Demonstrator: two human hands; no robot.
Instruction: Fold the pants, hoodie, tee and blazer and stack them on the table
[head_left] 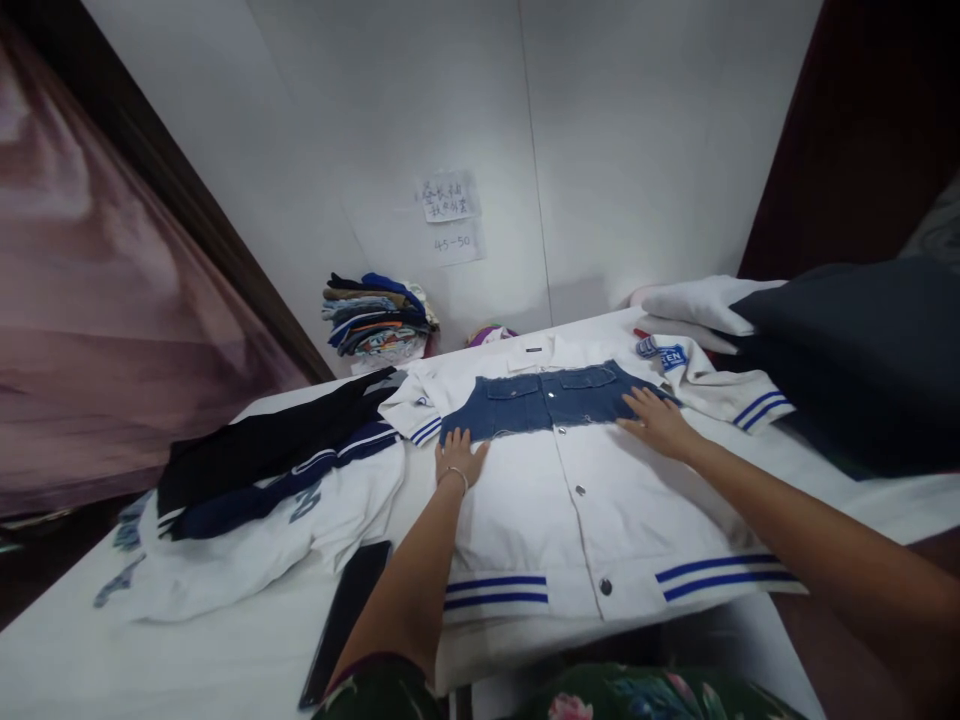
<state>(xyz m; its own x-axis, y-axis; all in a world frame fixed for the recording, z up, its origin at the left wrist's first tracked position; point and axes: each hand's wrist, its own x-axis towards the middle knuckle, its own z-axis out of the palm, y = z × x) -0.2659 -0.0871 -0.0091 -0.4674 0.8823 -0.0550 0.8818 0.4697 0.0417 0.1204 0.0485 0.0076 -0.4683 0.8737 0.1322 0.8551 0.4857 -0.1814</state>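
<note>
A white snap-front jacket (517,500) with a blue denim chest panel and blue-striped hem lies spread face up on the white-covered table. My left hand (460,460), a bracelet at its wrist, rests flat on the jacket's left side by the lower edge of the denim. On the opposite side my right hand (658,424) lies with fingers spread across the denim edge and the white cloth. Neither hand grips anything. The jacket's sleeves stick out to both sides, with striped cuffs showing.
Black and white garments (262,460) lie at the left, near a dark flat device (345,620). Dark and white clothes (855,350) are heaped at the right. A folded clothes stack (379,318) stands at the back, below handwritten paper notes (452,215) on the wall.
</note>
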